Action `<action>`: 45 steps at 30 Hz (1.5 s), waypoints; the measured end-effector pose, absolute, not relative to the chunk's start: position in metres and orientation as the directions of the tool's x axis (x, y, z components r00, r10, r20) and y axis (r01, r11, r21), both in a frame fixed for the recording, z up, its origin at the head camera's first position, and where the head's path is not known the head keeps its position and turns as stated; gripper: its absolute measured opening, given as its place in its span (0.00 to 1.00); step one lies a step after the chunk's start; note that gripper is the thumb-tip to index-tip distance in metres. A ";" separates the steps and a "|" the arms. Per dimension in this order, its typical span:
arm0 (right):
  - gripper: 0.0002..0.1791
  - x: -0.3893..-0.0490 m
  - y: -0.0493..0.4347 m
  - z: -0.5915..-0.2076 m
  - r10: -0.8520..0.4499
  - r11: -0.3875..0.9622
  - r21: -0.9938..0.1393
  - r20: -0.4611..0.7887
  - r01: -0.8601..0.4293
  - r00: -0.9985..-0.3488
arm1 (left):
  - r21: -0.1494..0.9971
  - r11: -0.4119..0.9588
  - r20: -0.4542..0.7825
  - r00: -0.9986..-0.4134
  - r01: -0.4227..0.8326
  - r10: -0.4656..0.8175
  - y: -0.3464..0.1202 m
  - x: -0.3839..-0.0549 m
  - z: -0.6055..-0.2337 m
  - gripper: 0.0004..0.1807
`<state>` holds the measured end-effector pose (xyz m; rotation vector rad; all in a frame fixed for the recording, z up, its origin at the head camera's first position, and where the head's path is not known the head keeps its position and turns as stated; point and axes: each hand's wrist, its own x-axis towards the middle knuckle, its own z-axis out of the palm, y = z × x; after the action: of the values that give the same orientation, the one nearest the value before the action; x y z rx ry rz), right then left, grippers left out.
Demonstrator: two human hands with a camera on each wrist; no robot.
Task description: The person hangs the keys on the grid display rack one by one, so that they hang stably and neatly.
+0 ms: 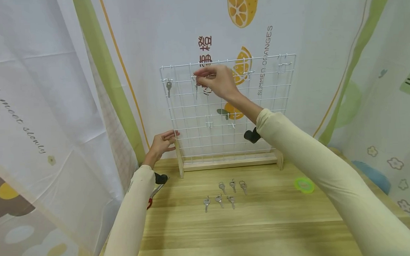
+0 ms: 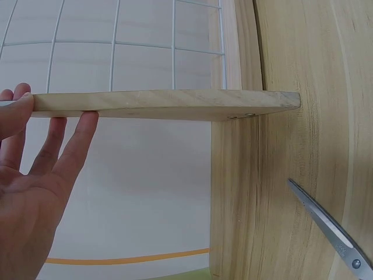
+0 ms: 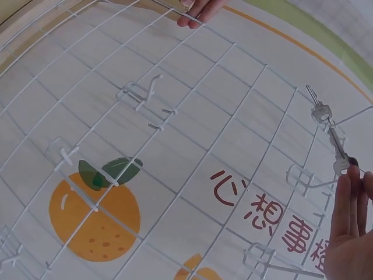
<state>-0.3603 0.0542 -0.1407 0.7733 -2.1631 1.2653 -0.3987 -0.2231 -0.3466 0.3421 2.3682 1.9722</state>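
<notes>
A white wire grid rack [image 1: 190, 106] with a wooden base [image 1: 230, 164] stands on the table. My left hand [image 1: 162, 144] grips the rack's wooden side upright [image 2: 157, 104], thumb on one face and fingers on the other. Up at the grid's upper left, my right hand [image 1: 218, 79] pinches a key [image 3: 340, 165] beside a white hook [image 3: 303, 179]. Another key [image 1: 169, 88] hangs from a hook at the far left corner. Several more keys [image 1: 222, 187] lie in two loose rows on the table in front of the rack.
More white hooks [image 1: 284, 64] sit on the grid, some lower down [image 1: 209, 124]. Scissors [image 2: 332, 230] lie on the table by the rack's left foot. A yellow-green disc [image 1: 304, 185] lies to the right. Printed curtains [image 1: 136, 39] surround the wooden table [image 1: 251, 233].
</notes>
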 end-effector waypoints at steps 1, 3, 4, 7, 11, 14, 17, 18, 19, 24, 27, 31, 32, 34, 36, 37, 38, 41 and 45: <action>0.11 -0.361 0.054 -0.140 -0.205 0.409 -0.601 0.673 -0.687 -0.711 | 0.975 0.167 0.110 -0.974 0.144 0.197 -0.223 -0.399 -0.347 0.27; 0.11 -0.363 0.054 -0.139 -0.187 0.421 -0.607 0.670 -0.675 -0.719 | 0.975 0.167 0.111 -0.974 0.145 0.199 -0.223 -0.399 -0.347 0.27; 0.10 -0.364 0.054 -0.139 -0.178 0.424 -0.610 0.669 -0.670 -0.721 | 0.975 0.166 0.111 -0.974 0.145 0.198 -0.223 -0.399 -0.347 0.27; 0.11 -0.366 0.053 -0.140 -0.165 0.440 -0.610 0.666 -0.659 -0.727 | 0.974 0.170 0.118 -0.973 0.152 0.197 -0.224 -0.401 -0.349 0.27; 0.11 -0.369 0.051 -0.142 -0.161 0.457 -0.619 0.649 -0.639 -0.744 | 0.974 0.172 0.113 -0.975 0.147 0.193 -0.224 -0.401 -0.349 0.27; 0.13 -0.372 0.049 -0.144 -0.163 0.454 -0.638 0.627 -0.622 -0.762 | 0.972 0.179 0.115 -0.974 0.150 0.193 -0.224 -0.401 -0.349 0.28; 0.15 -0.374 0.049 -0.147 -0.170 0.451 -0.653 0.606 -0.608 -0.777 | 0.970 0.187 0.117 -0.974 0.153 0.194 -0.224 -0.402 -0.349 0.28; 0.15 -0.375 0.049 -0.148 -0.173 0.450 -0.659 0.598 -0.603 -0.783 | 0.970 0.188 0.116 -0.974 0.153 0.193 -0.224 -0.402 -0.349 0.28; 0.16 -0.376 0.048 -0.148 -0.175 0.452 -0.663 0.590 -0.597 -0.788 | 0.971 0.187 0.115 -0.975 0.151 0.192 -0.224 -0.402 -0.349 0.28; 0.18 -0.377 0.048 -0.151 -0.178 0.443 -0.683 0.567 -0.580 -0.804 | 0.974 0.178 0.107 -0.976 0.141 0.192 -0.224 -0.402 -0.350 0.28; 0.19 -0.377 0.048 -0.151 -0.180 0.438 -0.688 0.563 -0.578 -0.807 | 0.974 0.173 0.109 -0.974 0.145 0.198 -0.224 -0.404 -0.351 0.28; 0.20 -0.376 0.049 -0.150 -0.191 0.439 -0.684 0.562 -0.582 -0.804 | 0.973 0.173 0.120 -0.974 0.153 0.192 -0.224 -0.405 -0.352 0.27; 0.20 -0.375 0.049 -0.150 -0.193 0.443 -0.680 0.564 -0.584 -0.803 | 0.972 0.175 0.123 -0.974 0.157 0.191 -0.223 -0.405 -0.352 0.27; 0.20 -0.374 0.051 -0.150 -0.197 0.449 -0.672 0.569 -0.590 -0.798 | 0.971 0.179 0.128 -0.974 0.162 0.187 -0.222 -0.405 -0.352 0.27; 0.20 -0.372 0.053 -0.151 -0.199 0.454 -0.664 0.574 -0.594 -0.794 | 0.970 0.179 0.130 -0.974 0.164 0.184 -0.221 -0.405 -0.351 0.26; 0.20 -0.371 0.054 -0.151 -0.201 0.457 -0.661 0.575 -0.595 -0.793 | 0.969 0.182 0.131 -0.974 0.166 0.186 -0.221 -0.405 -0.351 0.26; 0.20 -0.370 0.055 -0.151 -0.205 0.458 -0.659 0.575 -0.597 -0.792 | 0.969 0.183 0.132 -0.974 0.166 0.186 -0.221 -0.405 -0.352 0.26; 0.20 -0.366 0.058 -0.154 -0.219 0.447 -0.661 0.573 -0.603 -0.790 | 0.970 0.184 0.126 -0.975 0.160 0.181 -0.222 -0.405 -0.352 0.26; 0.20 -0.361 0.064 -0.158 -0.242 0.433 -0.660 0.571 -0.614 -0.785 | 0.972 0.181 0.119 -0.975 0.153 0.187 -0.224 -0.404 -0.352 0.26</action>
<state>-0.3612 0.0635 -0.1578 0.7271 -2.2997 1.2981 -0.4041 -0.2240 -0.3516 0.3450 2.3929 1.9635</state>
